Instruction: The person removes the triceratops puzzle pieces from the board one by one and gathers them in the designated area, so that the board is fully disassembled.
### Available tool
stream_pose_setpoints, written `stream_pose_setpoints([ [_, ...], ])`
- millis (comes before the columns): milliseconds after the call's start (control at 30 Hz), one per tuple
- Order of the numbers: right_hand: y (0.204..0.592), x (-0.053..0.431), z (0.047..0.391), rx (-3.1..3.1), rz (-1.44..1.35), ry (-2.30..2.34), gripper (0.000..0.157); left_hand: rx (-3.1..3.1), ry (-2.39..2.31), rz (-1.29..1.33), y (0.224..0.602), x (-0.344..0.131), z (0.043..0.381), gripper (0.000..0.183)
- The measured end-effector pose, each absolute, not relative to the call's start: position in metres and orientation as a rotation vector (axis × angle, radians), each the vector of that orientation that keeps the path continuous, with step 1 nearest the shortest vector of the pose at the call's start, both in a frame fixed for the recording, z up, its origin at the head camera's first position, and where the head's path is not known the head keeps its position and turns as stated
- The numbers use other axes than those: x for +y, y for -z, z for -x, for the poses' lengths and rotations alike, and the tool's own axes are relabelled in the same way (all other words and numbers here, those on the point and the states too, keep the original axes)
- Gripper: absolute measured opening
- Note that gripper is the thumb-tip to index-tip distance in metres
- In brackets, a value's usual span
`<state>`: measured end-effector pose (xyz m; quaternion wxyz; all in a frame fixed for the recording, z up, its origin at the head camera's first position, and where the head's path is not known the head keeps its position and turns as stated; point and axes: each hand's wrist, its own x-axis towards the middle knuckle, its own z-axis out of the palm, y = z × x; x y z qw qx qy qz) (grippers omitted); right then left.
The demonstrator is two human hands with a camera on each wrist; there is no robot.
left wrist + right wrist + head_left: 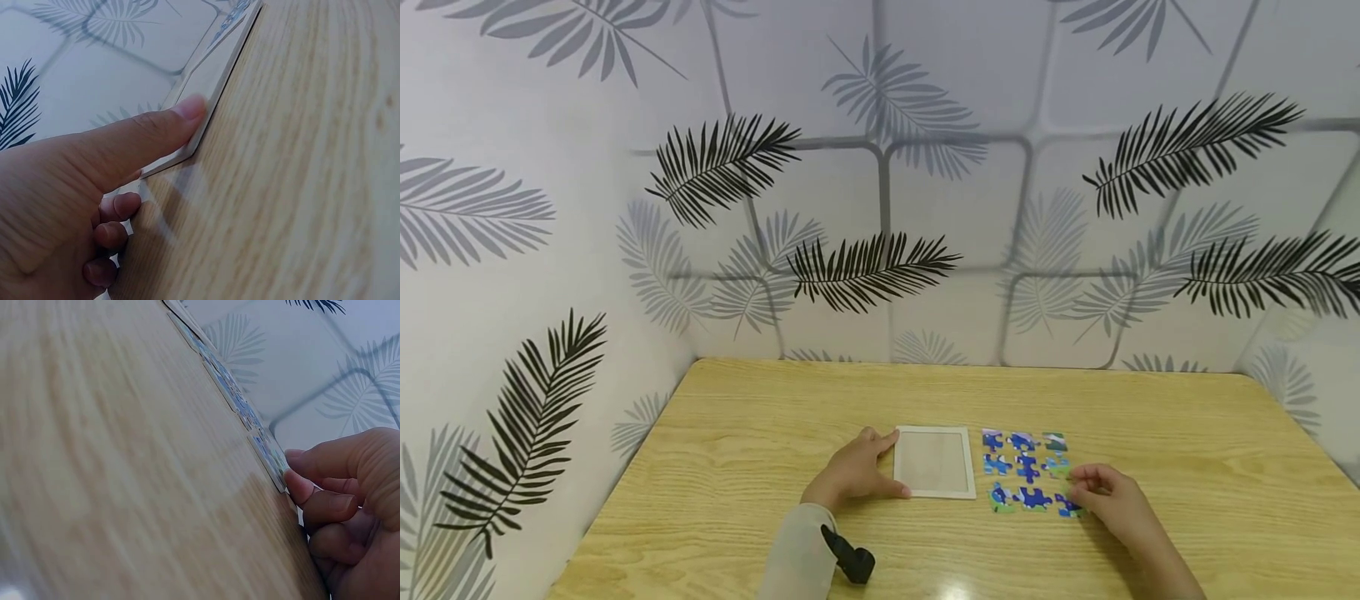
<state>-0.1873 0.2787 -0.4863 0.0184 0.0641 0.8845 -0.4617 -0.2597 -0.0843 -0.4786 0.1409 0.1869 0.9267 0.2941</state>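
A light wooden puzzle frame (972, 467) with a plain inner panel lies flat on the table. My left hand (859, 475) grips its left side in the head view, with thumb and forefinger spread to the two left corners. The left wrist view shows that thumb (190, 107) over the near corner of the frame (209, 115). To the right of the frame, jigsaw pieces (1027, 468) in blue, purple and green lie spaced in three rows. My right hand (1112, 500), fingers curled, pinches the edge of the bottom right puzzle piece (1067, 505); in the right wrist view its fingertips meet the end of the row (270, 459).
The wooden table (760, 408) runs back to a wall (940, 325) with a leaf pattern. A black wrist device (853, 562) is strapped over the left sleeve (797, 554).
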Motion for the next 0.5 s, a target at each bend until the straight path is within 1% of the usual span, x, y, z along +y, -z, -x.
stream_pose_setpoints([
  [133, 0.4861, 0.2787, 0.1874, 2.725, -0.205, 1.446, 0.034, 2.659, -0.873, -0.533, 0.4789, -0.086, 0.259, 0.097],
  [367, 0.4879, 0.2791, 0.1862, 2.69, -0.238, 1.48, 0.033, 2.647, -0.895, -0.524, 0.48, -0.0871, 0.2591, 0.098],
  [500, 0.4879, 0.2791, 0.1857, 2.67, -0.255, 1.5, 0.037, 2.618, -0.947, -0.505, 0.4797, -0.0893, 0.2589, 0.095],
])
